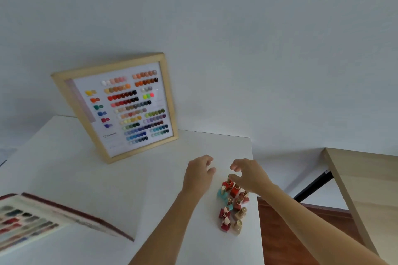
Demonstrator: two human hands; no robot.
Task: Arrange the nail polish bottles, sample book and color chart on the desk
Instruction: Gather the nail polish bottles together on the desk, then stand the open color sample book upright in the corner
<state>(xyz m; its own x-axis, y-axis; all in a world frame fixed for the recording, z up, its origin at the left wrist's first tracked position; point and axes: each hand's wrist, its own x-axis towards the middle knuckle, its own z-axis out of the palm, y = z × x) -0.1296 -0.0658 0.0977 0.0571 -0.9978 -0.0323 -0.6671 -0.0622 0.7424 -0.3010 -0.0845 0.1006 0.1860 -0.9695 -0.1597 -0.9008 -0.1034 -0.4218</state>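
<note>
A white table (90, 178) stands against a pale wall. At its back, a wood-framed color chart (120, 107) stands upright, tilted back toward the wall, with rows of small colored nail swatches on a white board. At the near left edge of the table lies a sample book (43, 219), open, its pages showing rows of swatches and its dark red cover edge visible. Near the right edge of the table, a cluster of small nail polish bottles (233, 205) stands packed together: red, teal and beige, with gold caps. Two bare arms reach in from below. The left hand (199, 173) hovers beside the far end of the cluster, its grip released, fingers curled and holding nothing. The right hand (247, 175) is over the farthest bottles, fingers spread and loose, thumb close to a red bottle's cap, grip released too.
</note>
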